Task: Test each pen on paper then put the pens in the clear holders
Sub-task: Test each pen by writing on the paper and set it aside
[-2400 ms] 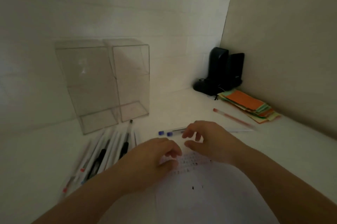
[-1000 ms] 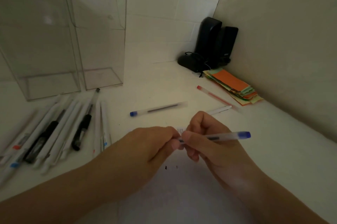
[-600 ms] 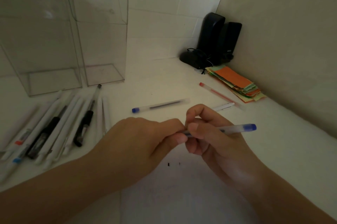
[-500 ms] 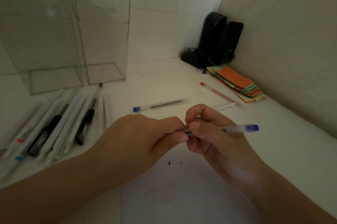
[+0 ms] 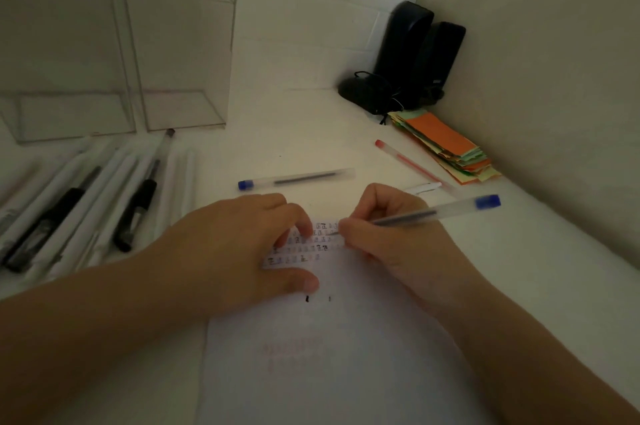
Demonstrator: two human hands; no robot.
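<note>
Now uncapped, the blue pen [image 5: 433, 213] gripped by right hand [image 5: 391, 237] meets the paper [image 5: 329, 355]; left hand [image 5: 242, 244] lies flat, fingers relaxed, so testing begins.

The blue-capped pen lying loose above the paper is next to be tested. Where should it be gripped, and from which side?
Pinch the blue-capped pen across its clear barrel near the middle, coming straight down from above. It lies flat on the desk, crosswise, cap to the left, with bare surface on both long sides. The left hand, resting on the paper, is closest.

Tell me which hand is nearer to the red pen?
Right. The right hand, gripping a blue pen, lies just below the red pen; the left hand rests farther left on the paper.
</note>
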